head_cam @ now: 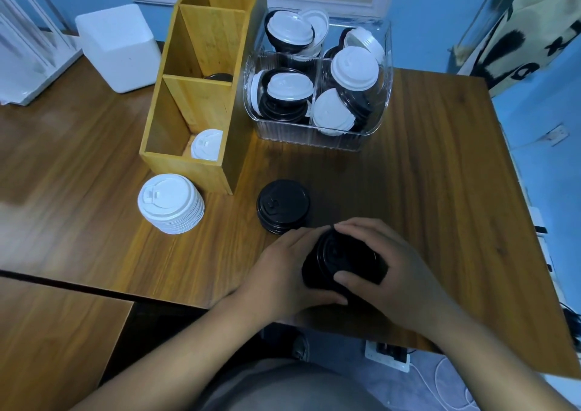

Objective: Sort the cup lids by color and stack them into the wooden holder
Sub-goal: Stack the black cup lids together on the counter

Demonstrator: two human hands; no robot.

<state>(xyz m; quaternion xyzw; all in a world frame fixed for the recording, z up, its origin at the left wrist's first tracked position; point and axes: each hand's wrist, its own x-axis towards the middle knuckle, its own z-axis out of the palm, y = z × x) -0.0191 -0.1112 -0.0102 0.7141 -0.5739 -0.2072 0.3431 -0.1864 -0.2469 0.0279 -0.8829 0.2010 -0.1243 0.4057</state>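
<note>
Both my hands close around a stack of black lids (338, 258) near the table's front edge: my left hand (283, 272) on its left side, my right hand (390, 263) over its top and right. A second black lid stack (283, 204) stands just behind them on the table. A white lid stack (171, 203) stands to the left, in front of the wooden holder (188, 165). The holder's near compartment has white lids (206, 145) in it; a black lid (220, 77) shows in the middle compartment. A clear bin (314, 137) holds mixed black and white lids.
A white box (118, 45) and a white rack (28, 52) stand at the back left. The wooden table (440, 174) ends at the right and front; a power strip (388, 355) lies on the floor below.
</note>
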